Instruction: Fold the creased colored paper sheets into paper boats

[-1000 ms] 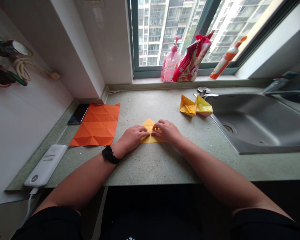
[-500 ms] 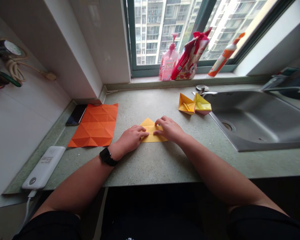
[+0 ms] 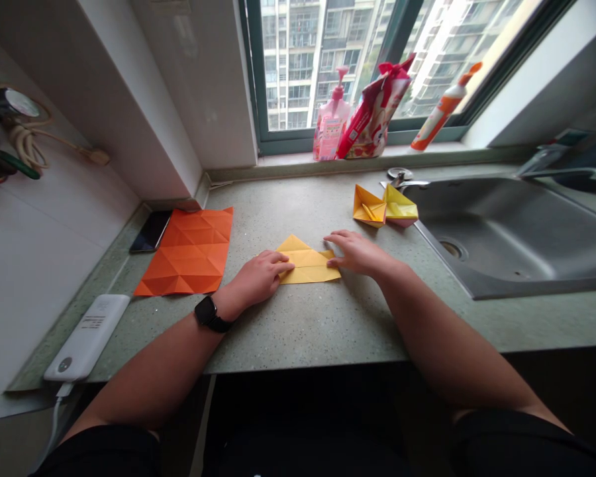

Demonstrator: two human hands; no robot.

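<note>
A yellow folded sheet of paper [image 3: 308, 266] lies on the counter between my two hands, with a pointed flap at the top and a crease running across its middle. My left hand [image 3: 261, 275] holds its left end down, thumb and fingers on top and close together. At the right end my right hand [image 3: 355, 252] has its fingers apart, the thumb at the paper's edge and the forefinger reaching past it. Behind that hand stand an orange-yellow folded paper piece [image 3: 367, 207] and a yellow folded paper piece [image 3: 401, 207], touching each other.
A creased orange sheet [image 3: 189, 252] lies to the left, beside a dark phone [image 3: 150, 231] and a white power bank [image 3: 87, 338] with a cable. On the right is a steel sink [image 3: 519, 232]. A pink pump bottle [image 3: 330, 126], a red bag [image 3: 375, 116] and an orange-white bottle [image 3: 440, 116] line the windowsill.
My right hand has slid rightward from the paper's middle to its right end, and its fingers have spread. More of the paper's right side shows. The left hand has kept its place.
</note>
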